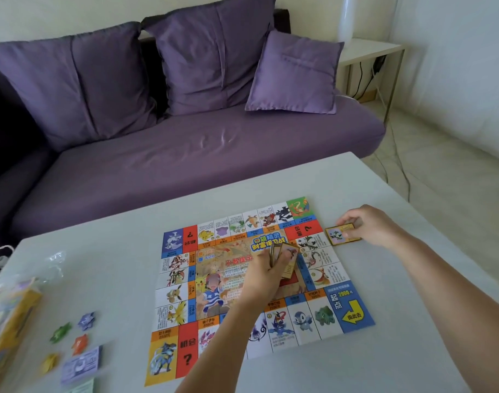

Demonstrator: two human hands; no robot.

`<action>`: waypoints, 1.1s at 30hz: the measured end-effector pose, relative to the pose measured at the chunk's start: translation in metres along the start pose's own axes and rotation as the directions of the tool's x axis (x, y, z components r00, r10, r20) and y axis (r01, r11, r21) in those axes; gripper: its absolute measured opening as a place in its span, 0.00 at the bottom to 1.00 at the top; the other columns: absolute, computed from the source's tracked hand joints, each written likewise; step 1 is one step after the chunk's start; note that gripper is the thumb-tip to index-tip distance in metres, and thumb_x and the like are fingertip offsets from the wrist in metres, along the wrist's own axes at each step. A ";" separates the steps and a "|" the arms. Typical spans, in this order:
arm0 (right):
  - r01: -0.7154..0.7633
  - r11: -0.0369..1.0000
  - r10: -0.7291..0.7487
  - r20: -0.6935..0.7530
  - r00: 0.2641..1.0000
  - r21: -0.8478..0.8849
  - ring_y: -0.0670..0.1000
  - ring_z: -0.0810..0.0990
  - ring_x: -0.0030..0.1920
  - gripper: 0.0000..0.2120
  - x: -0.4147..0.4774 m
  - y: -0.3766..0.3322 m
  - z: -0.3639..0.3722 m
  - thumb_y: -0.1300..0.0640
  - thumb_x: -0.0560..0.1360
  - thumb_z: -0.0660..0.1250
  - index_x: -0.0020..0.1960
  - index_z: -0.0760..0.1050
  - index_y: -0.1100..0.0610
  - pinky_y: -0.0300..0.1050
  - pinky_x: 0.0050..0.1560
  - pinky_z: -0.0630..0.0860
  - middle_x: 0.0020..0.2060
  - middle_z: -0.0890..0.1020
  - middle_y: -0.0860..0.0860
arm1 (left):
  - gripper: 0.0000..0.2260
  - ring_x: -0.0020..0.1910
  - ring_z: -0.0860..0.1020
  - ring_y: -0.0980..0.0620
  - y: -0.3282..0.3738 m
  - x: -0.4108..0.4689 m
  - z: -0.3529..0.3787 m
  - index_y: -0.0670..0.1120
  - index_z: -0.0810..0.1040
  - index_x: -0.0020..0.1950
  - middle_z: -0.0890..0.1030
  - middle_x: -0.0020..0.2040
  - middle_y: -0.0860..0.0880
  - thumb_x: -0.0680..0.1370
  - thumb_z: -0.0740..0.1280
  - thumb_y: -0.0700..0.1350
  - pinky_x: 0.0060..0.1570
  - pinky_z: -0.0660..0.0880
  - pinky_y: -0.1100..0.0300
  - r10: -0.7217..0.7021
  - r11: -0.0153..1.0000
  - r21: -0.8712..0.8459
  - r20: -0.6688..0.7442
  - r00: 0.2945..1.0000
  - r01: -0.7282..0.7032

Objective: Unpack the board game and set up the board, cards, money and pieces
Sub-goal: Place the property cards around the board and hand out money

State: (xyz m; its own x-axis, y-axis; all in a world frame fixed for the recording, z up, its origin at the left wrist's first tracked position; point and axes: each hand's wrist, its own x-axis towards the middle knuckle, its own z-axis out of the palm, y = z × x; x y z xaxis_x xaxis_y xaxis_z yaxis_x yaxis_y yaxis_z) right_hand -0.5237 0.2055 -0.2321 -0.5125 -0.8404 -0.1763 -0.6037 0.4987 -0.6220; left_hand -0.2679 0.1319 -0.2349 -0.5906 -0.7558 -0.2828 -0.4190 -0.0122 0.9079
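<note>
Bright, soft daylight, washed-out white on right wall, faint shadows on table, blurred game box and playing pieces at lower left, wide-angle bending at edges, board fairly sharp

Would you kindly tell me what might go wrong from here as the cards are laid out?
The left hand grips the card stack above the board; its top cards look fanned and might slip and scatter. The right hand holds a single card on the table close beside the board's edge; a nudge there could shift the thin, creased board.
</note>
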 end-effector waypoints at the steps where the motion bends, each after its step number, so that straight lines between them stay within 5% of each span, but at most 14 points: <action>1: 0.007 1.000 -0.007 0.009 1.000 -0.005 0.51 0.80 0.45 0.11 0.000 0.000 0.000 0.62 0.69 0.75 0.49 0.81 0.52 0.41 0.42 0.72 0.46 0.82 0.52 | 0.14 0.40 0.84 0.50 0.000 -0.001 0.000 0.43 0.76 0.51 0.83 0.44 0.43 0.80 0.61 0.53 0.40 0.82 0.47 0.002 1.000 -0.002 0.000 1.000 -0.002; 10: 0.035 0.997 -0.037 -0.016 0.999 -0.069 0.49 0.77 0.48 0.13 0.001 0.002 0.002 0.61 0.70 0.75 0.54 0.82 0.52 0.40 0.43 0.68 0.50 0.77 0.51 | 0.16 0.40 0.84 0.50 -0.004 0.006 0.001 0.42 0.75 0.52 0.83 0.47 0.41 0.79 0.63 0.55 0.36 0.82 0.50 -0.052 0.998 -0.048 -0.003 0.999 0.051; 14: 0.053 0.995 -0.056 -0.026 0.998 -0.084 0.49 0.75 0.49 0.13 -0.001 0.002 0.003 0.61 0.71 0.74 0.54 0.81 0.52 0.39 0.45 0.67 0.49 0.75 0.50 | 0.15 0.37 0.83 0.55 -0.002 0.005 0.000 0.40 0.76 0.53 0.82 0.48 0.42 0.79 0.63 0.52 0.28 0.77 0.62 -0.031 0.999 -0.042 -0.023 0.999 0.030; 25: 0.103 0.995 -0.103 -0.121 0.987 -0.012 0.36 0.71 0.39 0.12 -0.016 -0.014 -0.013 0.60 0.74 0.71 0.57 0.79 0.54 0.37 0.48 0.65 0.51 0.77 0.48 | 0.21 0.37 0.80 0.49 0.005 0.006 -0.009 0.35 0.77 0.49 0.81 0.41 0.43 0.79 0.63 0.55 0.35 0.73 0.57 -0.028 0.999 -0.026 -0.049 0.998 0.027; 30: 0.126 0.991 -0.116 -0.173 0.978 0.044 0.37 0.74 0.42 0.08 -0.026 -0.024 -0.022 0.59 0.76 0.67 0.54 0.80 0.53 0.29 0.41 0.66 0.48 0.80 0.47 | 0.15 0.24 0.74 0.62 0.023 -0.006 -0.025 0.41 0.78 0.39 0.77 0.26 0.56 0.80 0.61 0.49 0.27 0.68 0.72 0.065 0.990 -0.123 -0.063 0.996 -0.073; 33: 0.145 0.988 -0.136 -0.162 0.977 0.049 0.37 0.75 0.44 0.06 -0.034 -0.033 -0.022 0.59 0.76 0.67 0.51 0.80 0.53 0.28 0.41 0.66 0.47 0.81 0.46 | 0.16 0.26 0.75 0.60 0.034 -0.014 -0.032 0.43 0.74 0.37 0.77 0.27 0.55 0.77 0.64 0.53 0.31 0.73 0.67 0.088 0.979 -0.174 -0.110 0.990 -0.107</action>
State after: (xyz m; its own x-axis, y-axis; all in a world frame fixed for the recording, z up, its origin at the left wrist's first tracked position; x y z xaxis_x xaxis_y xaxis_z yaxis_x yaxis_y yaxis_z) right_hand -0.4999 0.2221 -0.1891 -0.5180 -0.8547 0.0355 -0.6411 0.3604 -0.6776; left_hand -0.2517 0.1218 -0.1903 -0.5456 -0.8215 -0.1655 -0.2267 -0.0454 0.9729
